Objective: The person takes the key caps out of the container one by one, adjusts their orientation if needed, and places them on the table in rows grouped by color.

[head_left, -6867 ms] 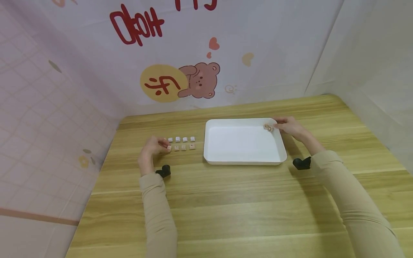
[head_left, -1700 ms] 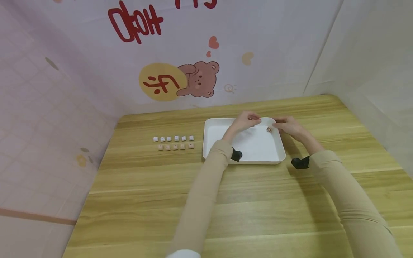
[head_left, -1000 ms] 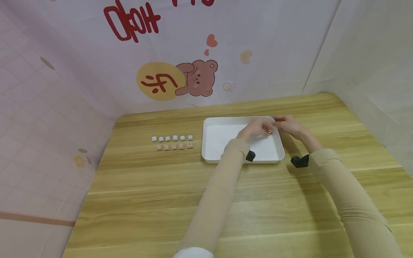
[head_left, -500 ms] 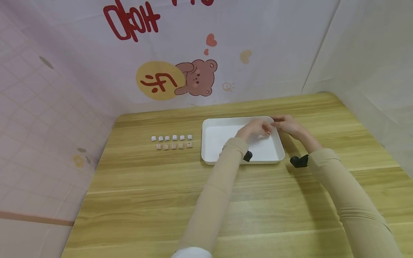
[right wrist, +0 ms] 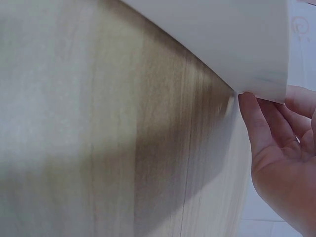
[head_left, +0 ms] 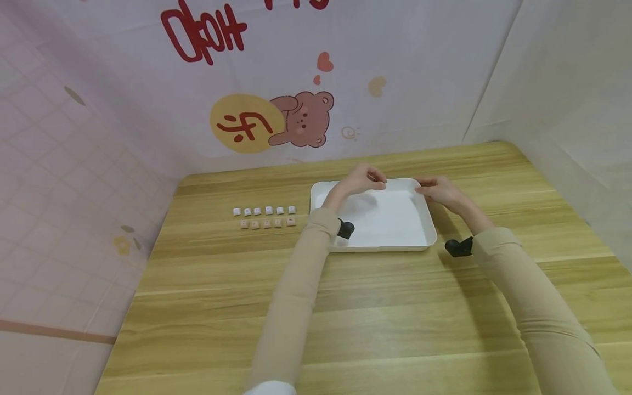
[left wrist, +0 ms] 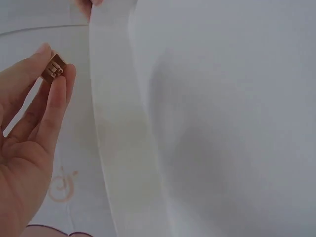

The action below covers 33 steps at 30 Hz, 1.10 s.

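Between its thumb and fingertips my left hand (head_left: 357,181) pinches a small keycap (left wrist: 54,68); the hollow underside and stem face the left wrist camera. This hand is raised over the back part of a shallow white tray (head_left: 390,225). At the tray's far right corner, my right hand (head_left: 441,193) holds the rim, fingers against the outside wall (right wrist: 261,89). Left of the tray lie two rows of keycaps: white ones (head_left: 269,210) behind, pinkish ones (head_left: 267,224) in front.
A wood-grain table (head_left: 375,312) carries everything. Behind it hangs a white cloth backdrop (head_left: 419,115) with a printed bear (head_left: 308,118); more pale cloth borders both sides. A black camera mount (head_left: 345,229) sits at the left wrist, another (head_left: 459,247) at the right.
My left hand went from the rows into the tray, picked up the keycap at its right corner, and has risen leftward with it. The right hand stays on the tray corner.
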Available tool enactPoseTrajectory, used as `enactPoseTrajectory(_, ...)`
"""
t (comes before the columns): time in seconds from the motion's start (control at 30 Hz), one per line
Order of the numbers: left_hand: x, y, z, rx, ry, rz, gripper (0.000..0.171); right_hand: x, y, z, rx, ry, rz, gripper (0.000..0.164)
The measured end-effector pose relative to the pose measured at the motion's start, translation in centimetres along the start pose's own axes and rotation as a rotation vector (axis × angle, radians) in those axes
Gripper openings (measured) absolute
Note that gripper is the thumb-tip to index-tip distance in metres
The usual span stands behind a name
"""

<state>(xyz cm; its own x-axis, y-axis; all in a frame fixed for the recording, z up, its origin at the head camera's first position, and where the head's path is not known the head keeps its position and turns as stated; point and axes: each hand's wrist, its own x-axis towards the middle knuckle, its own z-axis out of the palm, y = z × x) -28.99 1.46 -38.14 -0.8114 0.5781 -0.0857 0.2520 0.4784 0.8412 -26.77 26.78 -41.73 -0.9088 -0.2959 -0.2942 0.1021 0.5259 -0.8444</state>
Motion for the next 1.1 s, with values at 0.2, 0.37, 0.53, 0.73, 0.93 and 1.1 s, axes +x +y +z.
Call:
enactPoseTrajectory(0.2,-3.2,-1.3,-4.1,-0.057,0.134,0.017,0.03,0.1,0.1,0.0,-0.002,-0.006,0.002,0.053)
enactPoseTrajectory(0.37,-7.5,-3.6,-7.4,-0.074,0.25,-0.009,0.032,0.1,0.2,0.0,-0.015,0.007,0.008,0.053)
enactPoseTrajectory(0.53,-12.1,-6.4,-10.3,-0.074,0.302,-0.1,0.033,0.1,0.3,0.0,-0.017,0.05,0.017,0.052)
enactPoseTrajectory(0.73,-16.9,-8.7,-13.4,-0.026,0.326,-0.215,0.035,0.3,0.4,-0.2,-0.041,0.096,0.02,0.05)
enactPoseTrajectory(0.93,-21.0,-11.3,-15.1,0.091,0.345,-0.318,0.035,0.4,0.3,-0.1,-0.047,0.093,0.019,0.051)
enactPoseTrajectory(1.1,-23.5,-13.0,-15.5,0.17,0.339,-0.405,0.034,0.3,0.1,0.0,-0.049,0.088,0.02,0.054)
